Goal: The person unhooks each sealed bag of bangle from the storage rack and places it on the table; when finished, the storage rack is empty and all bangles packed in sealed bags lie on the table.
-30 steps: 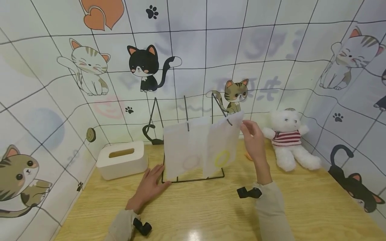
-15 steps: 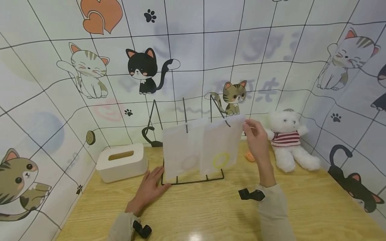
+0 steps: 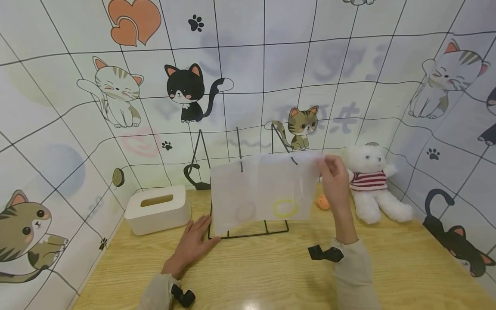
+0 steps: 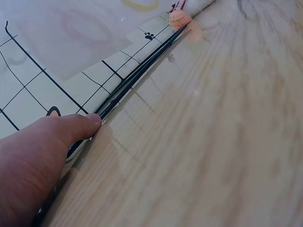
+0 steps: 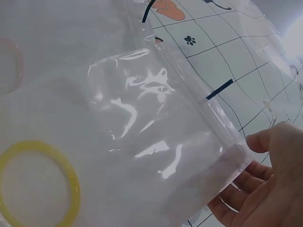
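Two frosted, see-through plastic bags hang side by side on the prongs of a black wire rack (image 3: pixel 248 236). Inside the left bag (image 3: pixel 232 189) a pinkish ring shows faintly. The right bag (image 3: pixel 288 181) contains a yellow ring (image 5: pixel 75 189). My right hand (image 3: pixel 336 181) pinches the right bag's upper outer corner, thumb in front and fingers behind. The left hand (image 3: pixel 191 243) lies low at the rack's left front corner, fingers extended, its thumb (image 4: pixel 87 125) touching the base wire. Beyond the rack's right side sits an orange yarn ball (image 3: pixel 323 202).
A white tissue box (image 3: pixel 156 215) stands left of the rack. On the right a white teddy bear (image 3: pixel 368 183) in a striped shirt leans by the wall. A cat-patterned wall covering (image 3: pixel 248 64) closes off the back and sides of the wooden table (image 3: pixel 248 275).
My right hand has moved right with the bag's corner, and the right bag now hangs flatter, facing forward. More of the orange yarn ball shows. The left hand has stayed in place.
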The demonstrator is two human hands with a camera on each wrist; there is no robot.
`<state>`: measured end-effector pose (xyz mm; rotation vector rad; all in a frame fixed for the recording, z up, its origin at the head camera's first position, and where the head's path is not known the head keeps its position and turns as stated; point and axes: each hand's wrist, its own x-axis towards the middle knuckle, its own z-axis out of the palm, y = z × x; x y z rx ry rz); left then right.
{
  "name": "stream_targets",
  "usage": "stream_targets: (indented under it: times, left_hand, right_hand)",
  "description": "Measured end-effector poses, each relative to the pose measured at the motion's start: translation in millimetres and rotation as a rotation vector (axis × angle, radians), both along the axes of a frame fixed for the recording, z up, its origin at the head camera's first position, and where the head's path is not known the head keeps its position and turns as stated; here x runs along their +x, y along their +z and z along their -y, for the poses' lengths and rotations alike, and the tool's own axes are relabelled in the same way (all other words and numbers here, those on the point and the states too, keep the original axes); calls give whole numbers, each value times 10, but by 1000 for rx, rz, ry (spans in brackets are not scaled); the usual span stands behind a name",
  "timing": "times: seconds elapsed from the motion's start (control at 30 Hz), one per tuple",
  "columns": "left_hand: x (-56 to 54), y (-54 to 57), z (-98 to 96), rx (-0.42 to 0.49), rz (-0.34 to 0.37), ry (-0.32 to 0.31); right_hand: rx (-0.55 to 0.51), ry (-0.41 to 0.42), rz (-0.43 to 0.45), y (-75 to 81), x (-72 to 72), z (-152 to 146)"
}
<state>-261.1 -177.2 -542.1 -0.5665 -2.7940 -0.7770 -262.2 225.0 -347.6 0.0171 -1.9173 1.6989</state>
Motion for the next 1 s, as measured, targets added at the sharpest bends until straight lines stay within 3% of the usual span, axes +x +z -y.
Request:
stream_targets:
  times: [0.63, 1.0]
  left_hand:
    - [-2, -21, -3, -16, -36, 3]
    - [-5, -24, 3, -7, -26, 0]
  right_hand:
    - [72, 130, -15, -42, 14, -65]
    - [67, 107, -65, -27, 3, -44]
